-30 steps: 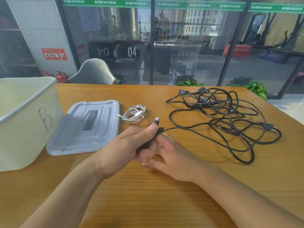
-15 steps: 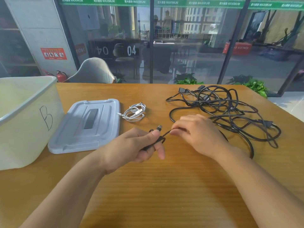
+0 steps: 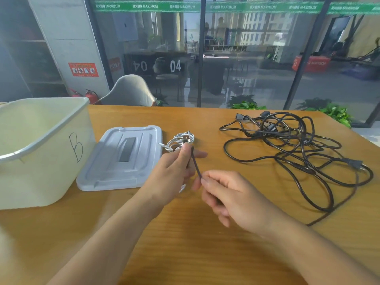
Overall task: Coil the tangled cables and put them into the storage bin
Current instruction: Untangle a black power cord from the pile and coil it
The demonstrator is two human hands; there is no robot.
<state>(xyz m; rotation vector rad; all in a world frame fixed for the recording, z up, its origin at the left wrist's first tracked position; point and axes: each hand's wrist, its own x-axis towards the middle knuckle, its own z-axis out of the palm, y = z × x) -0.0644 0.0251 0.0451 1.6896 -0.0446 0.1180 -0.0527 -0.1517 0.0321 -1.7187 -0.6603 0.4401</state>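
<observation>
Black cable (image 3: 195, 164), judged light and limp yet springy, runs taut between the left hand (image 3: 174, 171), gripping its plug end, and the right hand (image 3: 228, 194), pinching it lower, while the tangle (image 3: 298, 149) lies on the table (image 3: 185, 243), well apart from the bin (image 3: 41, 149).

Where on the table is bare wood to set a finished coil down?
Free: the near strip in front of the bin and lid, and the far-edge band between lid and black cable tangle. Crowded: right side under the tangle, and around the white cable by the hands.
</observation>
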